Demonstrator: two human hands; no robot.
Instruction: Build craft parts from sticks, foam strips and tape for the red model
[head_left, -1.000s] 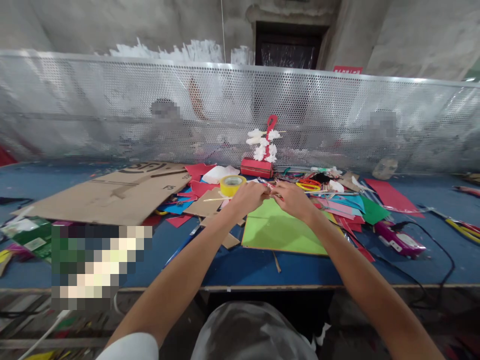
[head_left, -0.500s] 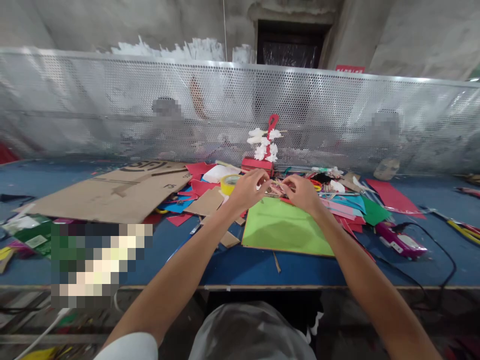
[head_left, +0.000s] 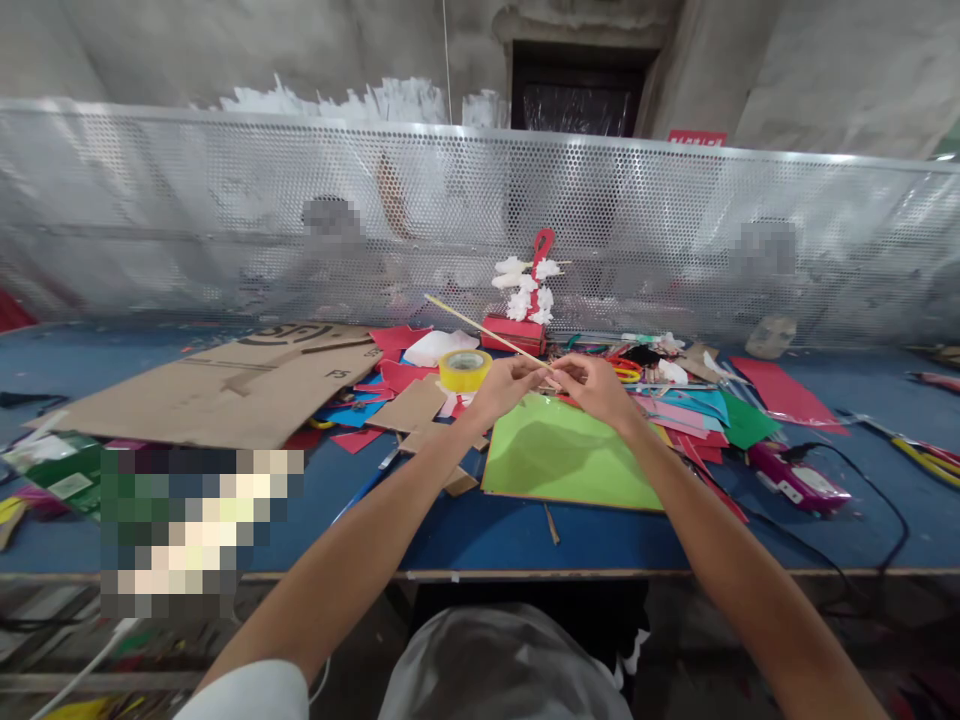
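A thin pale stick (head_left: 480,328) slants up and to the left from my fingers, above the table. My left hand (head_left: 510,385) pinches it near its lower end. My right hand (head_left: 589,385) is closed at that same end, its fingertips meeting those of the left. Below both hands lies a lime-green sheet (head_left: 574,460), shaded by them. Just behind stands a red box-like base (head_left: 516,333) with a red looped strip (head_left: 543,245) rising from it and white paper flowers (head_left: 520,304) attached. A roll of yellow tape (head_left: 464,371) rests left of my left hand.
A large cardboard sheet (head_left: 225,385) covers the left of the blue table (head_left: 480,540). Coloured paper scraps (head_left: 679,415) crowd the middle. At the right are a purple device (head_left: 801,480) with a black cord and yellow-handled pliers (head_left: 930,462). A perforated metal screen (head_left: 450,220) stands behind.
The pale stick now shows clearly, pointing up to the left. My hands have come closer together, fingertips touching, and the tape roll is less covered.
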